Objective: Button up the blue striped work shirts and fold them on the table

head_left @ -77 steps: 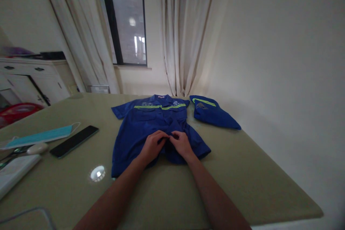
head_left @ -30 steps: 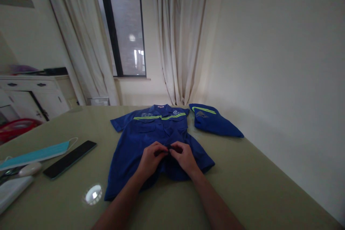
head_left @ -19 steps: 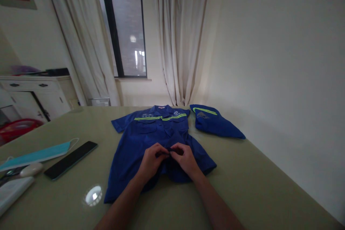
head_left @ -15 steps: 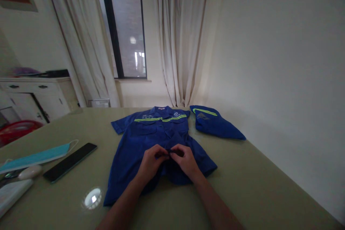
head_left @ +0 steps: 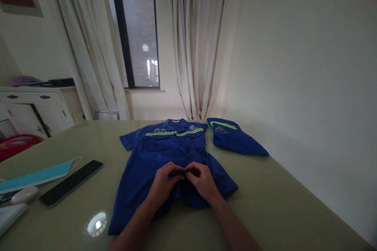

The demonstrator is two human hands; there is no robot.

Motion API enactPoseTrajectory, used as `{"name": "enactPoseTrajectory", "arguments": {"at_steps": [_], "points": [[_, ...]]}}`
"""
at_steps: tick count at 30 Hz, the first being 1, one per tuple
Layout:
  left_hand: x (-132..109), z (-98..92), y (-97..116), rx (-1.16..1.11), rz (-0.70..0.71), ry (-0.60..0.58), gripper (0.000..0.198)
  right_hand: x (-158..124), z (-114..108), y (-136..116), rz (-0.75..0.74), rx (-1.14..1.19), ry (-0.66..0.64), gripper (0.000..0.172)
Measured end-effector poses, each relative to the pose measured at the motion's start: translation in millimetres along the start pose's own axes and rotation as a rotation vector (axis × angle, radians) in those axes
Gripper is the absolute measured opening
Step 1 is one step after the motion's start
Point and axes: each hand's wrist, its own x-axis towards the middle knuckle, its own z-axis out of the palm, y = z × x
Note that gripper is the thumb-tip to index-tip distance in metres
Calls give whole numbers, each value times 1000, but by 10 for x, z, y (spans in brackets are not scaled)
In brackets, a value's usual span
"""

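A blue short-sleeved shirt [head_left: 141, 164] with yellow-green stripes across the chest lies front up on the table [head_left: 282, 211], its collar at the far side. Over its lower front, my left hand [head_left: 166, 180] pinches the front edge of the cloth. My right hand [head_left: 202, 180] pinches the same edge from the other side, and the fingertips of both hands nearly meet. The small part between the fingertips is too dark to make out. The cloth is bunched up around my hands.
Another blue garment [head_left: 235, 139], folded, lies beyond the shirt at the right, near the wall. On the left are a black phone [head_left: 72, 183], a light-blue face mask [head_left: 38, 174], a white rounded object [head_left: 25, 195] and a pale flat object [head_left: 10, 215].
The view has shifted slightly, so the table and the things on it appear a little lower. Both hands keep their pinch on the shirt with only slight finger movement.
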Motion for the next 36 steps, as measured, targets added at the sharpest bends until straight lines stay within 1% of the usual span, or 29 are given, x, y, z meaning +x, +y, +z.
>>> {"name": "enactPoseTrajectory", "arguments": {"at_steps": [4, 7, 12, 17, 21, 23, 25, 29, 32, 36], "points": [[-1, 21, -12, -31, 14, 38, 8, -2, 2, 3, 7, -13, 1, 10], [-1, 23, -22, -57, 13, 25, 5, -1, 5, 14, 20, 3, -6, 10], [-7, 8, -17, -11, 32, -9, 8, 0, 4, 49, 30, 10, -12, 11], [-19, 21, 3, 15, 71, 35, 7, 9, 6, 77, 33, 35, -5, 12], [-32, 36, -1, 45, 111, 71, 7, 38, -6, 80, 74, 94, -10, 23], [-37, 39, -12, 46, 132, 70, 8, 57, -16, 83, 98, 144, -7, 34], [-40, 37, -25, 39, 146, 57, 8, 70, -26, 90, 124, 183, -11, 39], [-47, 20, -52, 55, 150, 25, 10, 68, -50, 94, 173, 219, -64, 29], [-60, 14, -68, 101, 172, 2, 12, 56, -69, 84, 199, 255, -119, 27], [-85, 28, -51, 186, 190, -56, 19, 41, -74, 73, 248, 279, -132, 23]]}}
